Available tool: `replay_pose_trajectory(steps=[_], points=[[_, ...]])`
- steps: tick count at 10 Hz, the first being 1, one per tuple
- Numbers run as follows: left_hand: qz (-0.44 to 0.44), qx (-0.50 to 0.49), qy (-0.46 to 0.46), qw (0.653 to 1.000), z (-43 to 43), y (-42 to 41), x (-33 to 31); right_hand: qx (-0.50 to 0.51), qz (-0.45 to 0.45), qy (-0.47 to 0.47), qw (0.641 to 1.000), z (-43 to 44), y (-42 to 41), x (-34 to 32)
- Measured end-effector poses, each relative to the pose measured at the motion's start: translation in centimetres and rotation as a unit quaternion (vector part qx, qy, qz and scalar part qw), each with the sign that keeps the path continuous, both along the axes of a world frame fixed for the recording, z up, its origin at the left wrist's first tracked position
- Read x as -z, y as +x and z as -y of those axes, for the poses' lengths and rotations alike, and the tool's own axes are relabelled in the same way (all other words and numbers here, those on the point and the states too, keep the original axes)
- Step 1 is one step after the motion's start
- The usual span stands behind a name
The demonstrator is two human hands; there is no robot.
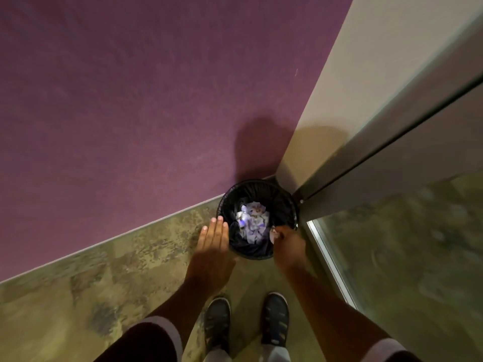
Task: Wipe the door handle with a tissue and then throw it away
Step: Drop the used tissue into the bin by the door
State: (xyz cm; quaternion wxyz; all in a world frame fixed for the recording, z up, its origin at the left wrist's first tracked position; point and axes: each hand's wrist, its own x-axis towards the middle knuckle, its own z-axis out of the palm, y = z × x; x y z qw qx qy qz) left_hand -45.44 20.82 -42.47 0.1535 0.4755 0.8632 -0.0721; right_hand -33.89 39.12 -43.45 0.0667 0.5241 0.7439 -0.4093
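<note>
Purple wall (117,100) and glass door (392,231) corner a black bin (285,205). Right hand (288,242) pinches a crumpled tissue (273,235) over the bin's right rim, shapeless; left hand (213,239) flat, fingers spread, beside it.

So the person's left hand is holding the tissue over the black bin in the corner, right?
Not quite: the head view shows the right hand pinching the tissue over the black bin in the corner. The left hand is open and flat beside the bin.

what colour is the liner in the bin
Black, seen in the head view: round waste bin's plastic liner.
</note>
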Motion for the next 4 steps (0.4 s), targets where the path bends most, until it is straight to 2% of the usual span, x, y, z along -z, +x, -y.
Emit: replay_pose_trajectory(steps=[2, 3, 4], points=[[-0.006, 0.010, 0.001, 1.000, 0.8, -0.7, 3.7, -0.007, 0.051, -0.046, 0.998, 0.0, -0.3, 4.0], [0.021, -0.001, 0.004, 1.000, 1.4, -1.0, 3.1, -0.016, 0.087, -0.034, 0.996, 0.8, 1.0, 3.5], [0.021, 0.000, 0.013, 1.000, 1.5, -1.2, 3.0, -0.025, 0.075, -0.008, 0.997, 1.6, 1.7, 3.3]])
